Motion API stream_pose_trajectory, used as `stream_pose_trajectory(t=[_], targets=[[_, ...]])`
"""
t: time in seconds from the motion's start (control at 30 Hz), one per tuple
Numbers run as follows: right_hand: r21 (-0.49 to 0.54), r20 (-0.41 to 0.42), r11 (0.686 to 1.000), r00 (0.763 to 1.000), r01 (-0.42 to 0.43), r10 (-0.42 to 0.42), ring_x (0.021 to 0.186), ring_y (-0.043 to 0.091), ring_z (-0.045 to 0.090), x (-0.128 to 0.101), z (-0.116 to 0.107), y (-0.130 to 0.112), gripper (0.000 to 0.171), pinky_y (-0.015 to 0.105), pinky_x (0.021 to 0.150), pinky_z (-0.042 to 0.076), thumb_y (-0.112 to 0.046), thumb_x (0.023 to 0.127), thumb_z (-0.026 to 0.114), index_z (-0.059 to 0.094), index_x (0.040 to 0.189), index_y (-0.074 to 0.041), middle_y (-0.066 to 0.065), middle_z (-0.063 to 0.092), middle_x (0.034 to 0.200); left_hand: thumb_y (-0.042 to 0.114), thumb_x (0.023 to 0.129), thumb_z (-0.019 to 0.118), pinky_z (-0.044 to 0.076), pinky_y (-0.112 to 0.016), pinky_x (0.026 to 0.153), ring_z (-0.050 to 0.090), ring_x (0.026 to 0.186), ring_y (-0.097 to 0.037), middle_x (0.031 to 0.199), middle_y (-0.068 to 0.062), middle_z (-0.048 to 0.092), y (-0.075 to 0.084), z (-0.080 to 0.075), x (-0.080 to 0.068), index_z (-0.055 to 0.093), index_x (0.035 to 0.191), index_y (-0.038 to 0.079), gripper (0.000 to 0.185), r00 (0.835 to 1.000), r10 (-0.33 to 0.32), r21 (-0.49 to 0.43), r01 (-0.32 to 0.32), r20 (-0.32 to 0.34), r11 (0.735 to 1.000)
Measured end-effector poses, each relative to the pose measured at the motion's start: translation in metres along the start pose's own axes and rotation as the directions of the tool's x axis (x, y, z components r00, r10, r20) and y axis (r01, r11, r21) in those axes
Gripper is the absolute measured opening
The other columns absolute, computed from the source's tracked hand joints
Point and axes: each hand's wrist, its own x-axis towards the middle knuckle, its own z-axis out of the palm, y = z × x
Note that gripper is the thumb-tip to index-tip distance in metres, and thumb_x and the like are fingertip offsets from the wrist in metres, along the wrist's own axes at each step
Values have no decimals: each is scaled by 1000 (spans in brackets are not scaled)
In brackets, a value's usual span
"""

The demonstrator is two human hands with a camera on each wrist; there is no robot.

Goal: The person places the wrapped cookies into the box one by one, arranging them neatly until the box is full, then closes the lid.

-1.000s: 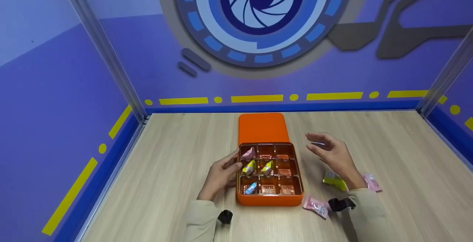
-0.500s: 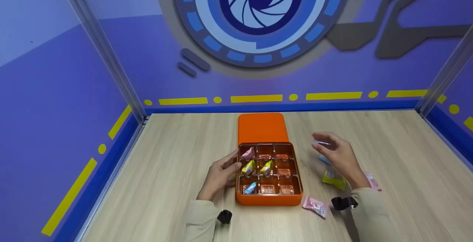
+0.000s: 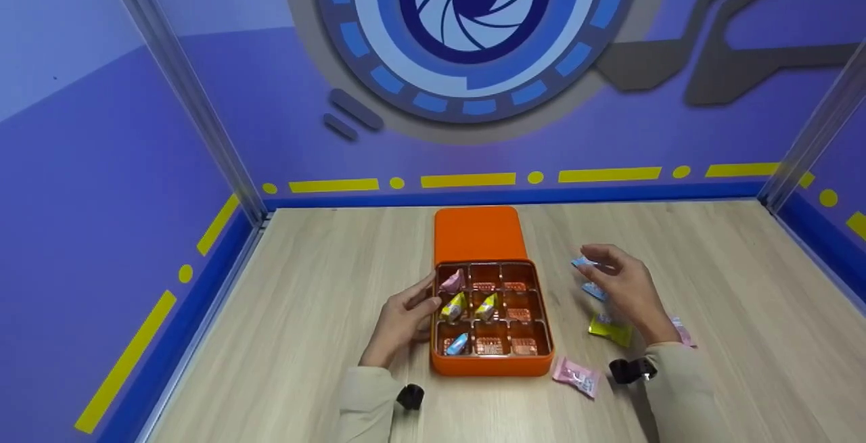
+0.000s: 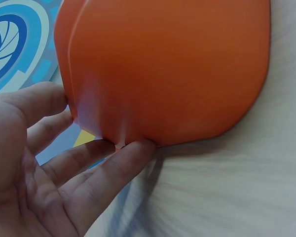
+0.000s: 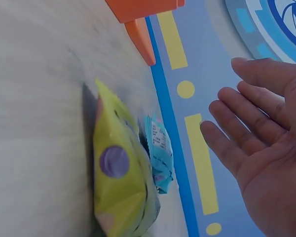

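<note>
An orange box (image 3: 492,366) with a tray of square compartments stands in the middle of the table. In its compartments lie a pink candy (image 3: 452,281), two yellow candies (image 3: 453,307) and a blue candy (image 3: 457,344). My left hand (image 3: 402,321) holds the box's left side, thumb at the upper edge and fingers lower down. Right of the box, my right hand (image 3: 626,287) hovers with fingers relaxed and apart, nothing between them in the right wrist view. Near its fingertips are two blue candies (image 3: 594,291). A yellow candy (image 5: 123,168) lies below the hand.
An orange lid (image 3: 479,233) lies behind the box. One pink candy (image 3: 576,377) is by the box's front right corner; another pink candy (image 3: 683,332) is partly hidden by the right wrist. Blue-purple panels (image 3: 406,152) border the table (image 3: 325,267).
My right hand has moved a little to the right and slightly down, bringing the two blue candies on the table into fuller view. The left hand has stayed at the box.
</note>
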Motion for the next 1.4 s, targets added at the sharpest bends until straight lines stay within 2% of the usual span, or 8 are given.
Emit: stream_pose_trajectory(t=[0.27,0.43,0.6,0.93,1.2,1.4], targets=[[2,3,1000,1000,-28,28,138,41,54,2,-3,5,49,54,113,44,-27,107,69,58,149,-4,21,58,149,22,106,70,65,-41,73,72,109,-28,155,-22,53,0,-1,0,52,159,19,56,1000,0,-1,0,5,1000],[-34,-4,999,999,-42,42,137,42,55,3,-5,10,47,56,113,44,-24,107,68,58,148,-3,22,58,147,23,106,70,64,-41,78,70,115,-27,155,-22,53,0,-2,0,53,158,19,55,1000,10,35,-10,-2,999],[-47,3,997,998,-65,65,138,44,52,3,-7,14,47,58,114,43,-22,108,67,56,149,-2,23,56,149,23,106,70,64,-41,75,68,115,-25,154,-22,53,1,-2,0,53,158,19,55,1000,6,53,-6,-4,999],[-85,9,995,998,-61,62,136,45,53,3,-8,18,44,58,114,42,-14,107,66,56,147,2,27,57,147,23,106,70,64,-40,70,70,107,-24,152,-21,57,-1,-2,1,53,158,19,56,1000,-2,45,2,-5,999],[-151,54,987,997,-48,57,133,47,55,3,-10,22,45,61,112,43,-11,104,70,57,144,5,28,60,142,23,106,70,63,-39,79,66,118,-26,155,-23,53,-1,-2,1,54,158,19,55,1000,10,56,-10,-7,998],[-198,57,980,998,-24,36,124,46,60,2,-9,23,42,60,107,47,-7,100,75,62,136,9,29,65,133,23,106,70,64,-40,75,69,114,-26,156,-24,51,0,-1,1,53,159,18,56,1000,4,41,-4,2,999]])
